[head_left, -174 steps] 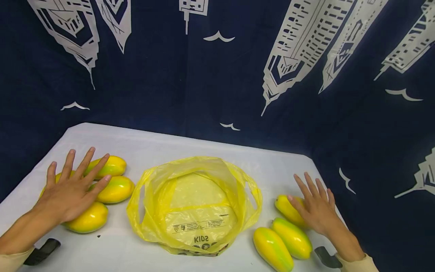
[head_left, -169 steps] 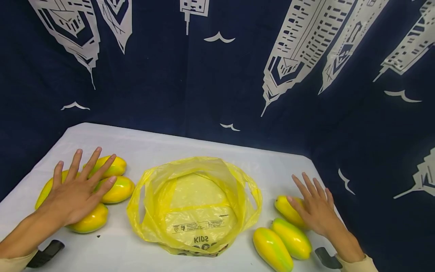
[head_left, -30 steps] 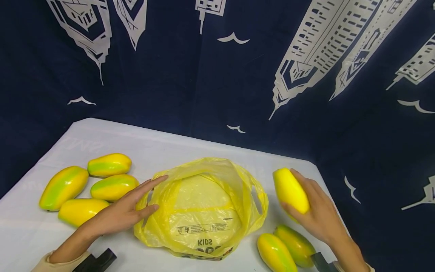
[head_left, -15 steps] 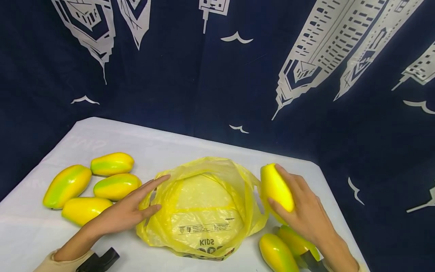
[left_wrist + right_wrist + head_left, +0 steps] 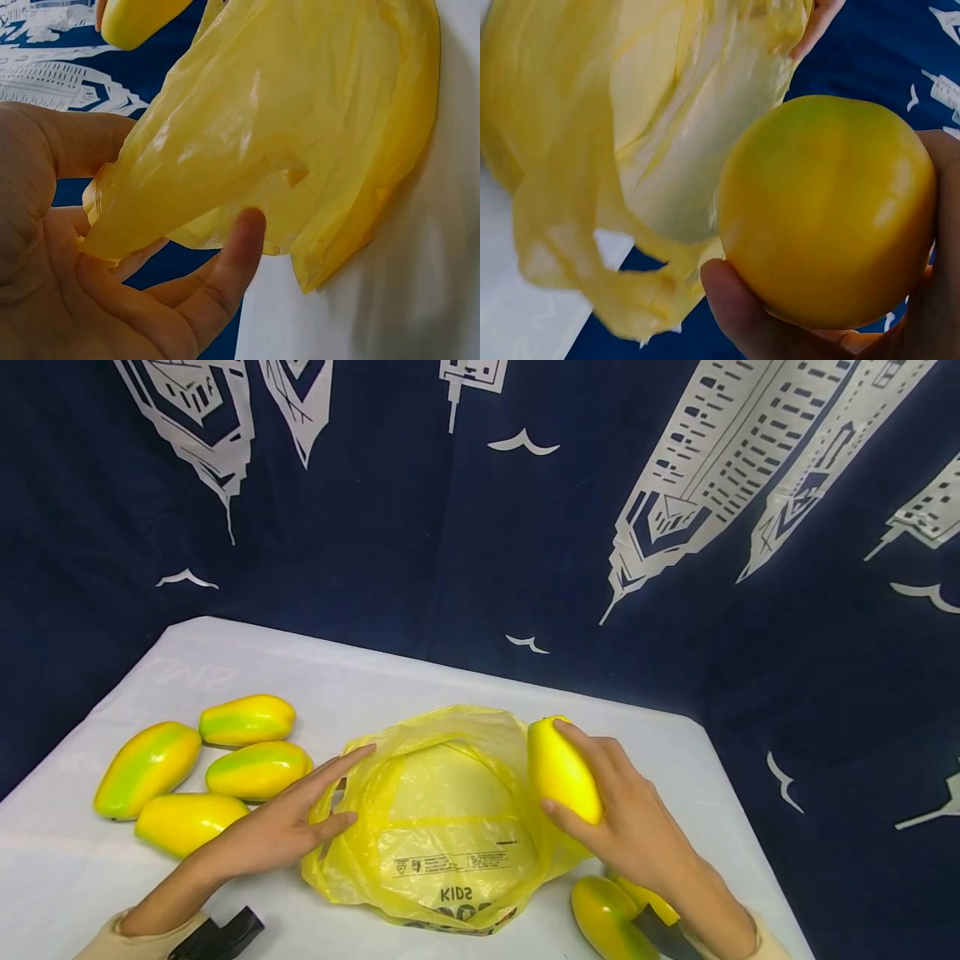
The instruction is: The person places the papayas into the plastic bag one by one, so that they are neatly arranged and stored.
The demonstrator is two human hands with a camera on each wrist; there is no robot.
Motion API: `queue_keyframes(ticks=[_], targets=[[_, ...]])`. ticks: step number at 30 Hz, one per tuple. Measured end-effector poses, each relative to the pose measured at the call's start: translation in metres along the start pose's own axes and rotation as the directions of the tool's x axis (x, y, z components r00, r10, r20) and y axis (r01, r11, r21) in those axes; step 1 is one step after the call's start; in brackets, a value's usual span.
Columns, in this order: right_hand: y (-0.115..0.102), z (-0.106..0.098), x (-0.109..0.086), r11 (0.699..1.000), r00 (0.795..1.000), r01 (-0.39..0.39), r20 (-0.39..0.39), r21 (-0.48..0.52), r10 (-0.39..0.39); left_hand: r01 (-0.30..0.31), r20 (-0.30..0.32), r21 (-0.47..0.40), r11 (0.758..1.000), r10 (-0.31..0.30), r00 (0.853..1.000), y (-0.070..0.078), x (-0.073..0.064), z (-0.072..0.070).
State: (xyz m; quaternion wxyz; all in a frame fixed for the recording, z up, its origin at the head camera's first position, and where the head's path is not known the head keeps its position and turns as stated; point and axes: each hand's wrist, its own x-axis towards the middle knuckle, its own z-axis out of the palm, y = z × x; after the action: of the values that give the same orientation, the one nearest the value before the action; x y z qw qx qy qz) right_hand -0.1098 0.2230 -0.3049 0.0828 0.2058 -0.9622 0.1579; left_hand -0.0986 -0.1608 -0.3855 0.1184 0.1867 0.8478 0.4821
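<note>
Right hand (image 5: 630, 806): fruit (image 5: 564, 774) grasped by fingers at right rim of bag (image 5: 450, 793)
Left hand (image 5: 279, 828): bag touched at left by released fingers
Counter (image 5: 367, 681): four fruits (image 5: 150, 768) laid left

The right hand (image 5: 937, 322) gripped a yellow-green fruit (image 5: 829, 214); a yellow plastic bag (image 5: 585, 150) was on the hand's thumb side.

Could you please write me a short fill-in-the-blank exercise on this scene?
1. The bag is coloured ____.
2. In the head view, the right hand holds a fruit at the bag's ____ (left or right) side.
3. In the left wrist view, the left hand touches the ____.
4. The number of fruits lying on the left side of the table is ____.

Missing words: yellow; right; bag; four.
</note>
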Motion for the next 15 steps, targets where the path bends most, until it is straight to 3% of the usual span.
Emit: queue_keyframes(ticks=[15], targets=[[-0.032, 0.025, 0.021, 0.987, 0.994, 0.024, 0.106, 0.157, -0.041, -0.005, 0.006, 0.0, 1.0, 0.005, 1.0, -0.002, 0.001, 0.002]])
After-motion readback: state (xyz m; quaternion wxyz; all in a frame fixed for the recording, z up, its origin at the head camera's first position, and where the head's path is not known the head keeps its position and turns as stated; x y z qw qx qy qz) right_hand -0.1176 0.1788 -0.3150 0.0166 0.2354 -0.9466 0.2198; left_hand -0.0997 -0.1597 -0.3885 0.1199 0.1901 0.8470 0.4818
